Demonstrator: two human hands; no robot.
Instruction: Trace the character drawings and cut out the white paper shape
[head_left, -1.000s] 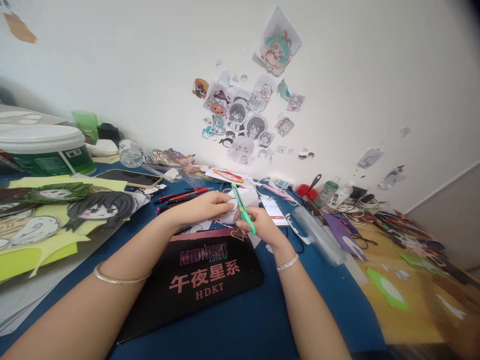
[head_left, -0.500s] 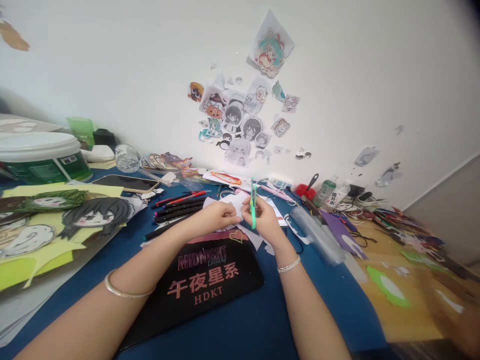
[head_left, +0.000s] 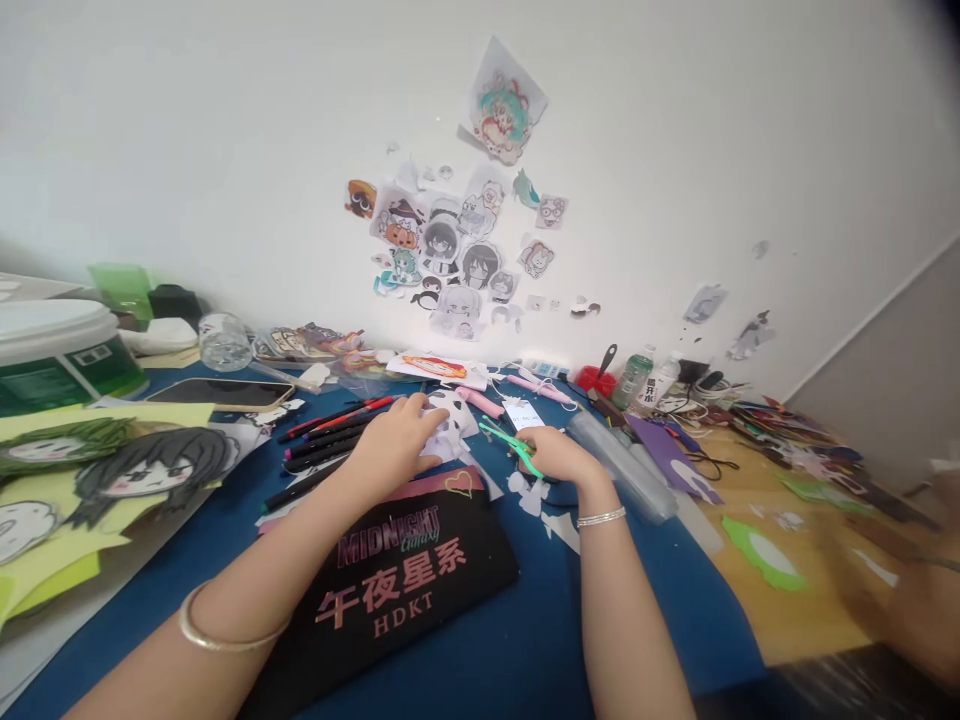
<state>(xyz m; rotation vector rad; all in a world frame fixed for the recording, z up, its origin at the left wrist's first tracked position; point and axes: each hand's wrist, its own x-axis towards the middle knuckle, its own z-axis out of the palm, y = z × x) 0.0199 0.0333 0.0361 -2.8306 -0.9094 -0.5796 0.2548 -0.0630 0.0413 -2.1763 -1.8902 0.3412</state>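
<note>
My left hand (head_left: 399, 440) is palm down over white paper cutouts (head_left: 450, 430), its thumb apart from the fingers; I see nothing gripped in it. Green-handled scissors (head_left: 516, 443) are in my right hand (head_left: 561, 456), lying low and pointing left toward the paper. White paper scraps (head_left: 529, 492) lie below the right hand. A black case (head_left: 405, 580) with pink lettering and a heart lies nearest to me, between my forearms. Several black and red pens (head_left: 330, 440) are spread left of my left hand.
Yellow sheets with drawn heads (head_left: 150, 470), a phone (head_left: 221, 393) and a white-lidded tub (head_left: 64, 350) stand left. Clear plastic sleeves (head_left: 626, 465), bottles (head_left: 639, 378) and a purple sheet (head_left: 667, 460) lie right. Another person's blurred arm (head_left: 926, 600) is at the right edge.
My hands have parted. The left moved left onto the paper pieces; the right moved right and down, its scissors turning from upright to nearly flat. The view shifted slightly.
</note>
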